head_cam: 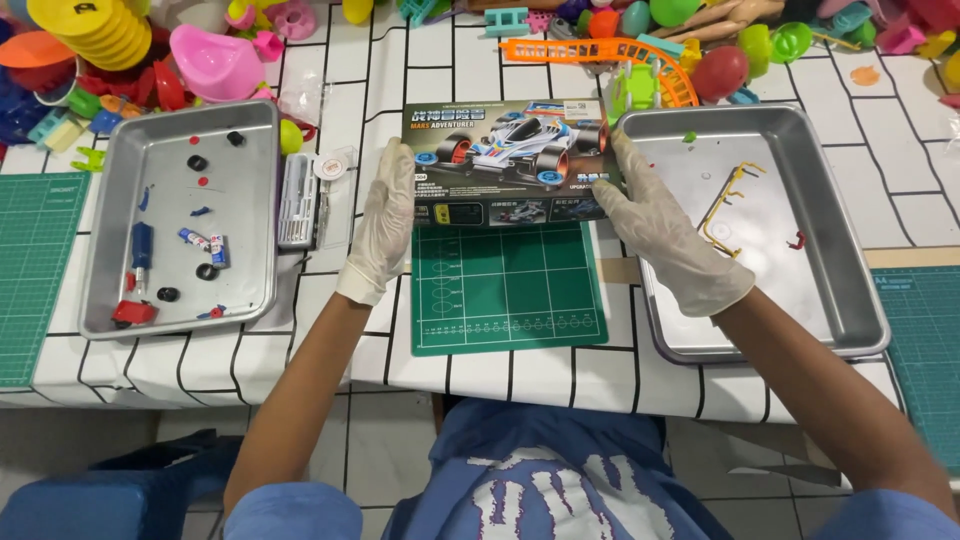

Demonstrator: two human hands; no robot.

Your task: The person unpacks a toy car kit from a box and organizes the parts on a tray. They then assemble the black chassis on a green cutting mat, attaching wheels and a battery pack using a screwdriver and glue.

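I had both gloved hands clamped on the toy car kit box (508, 163), the left hand (383, 226) gripping its left end and the right hand (660, 228) its right end, holding it just above the far edge of the green cutting mat (507, 300). My worry was the thin gloves: a slack grip could have let the box slide and tip. It sat between the left tray (250, 290) of small parts and the right tray (850, 300), so a careless swing might have knocked either rim and scattered pieces.
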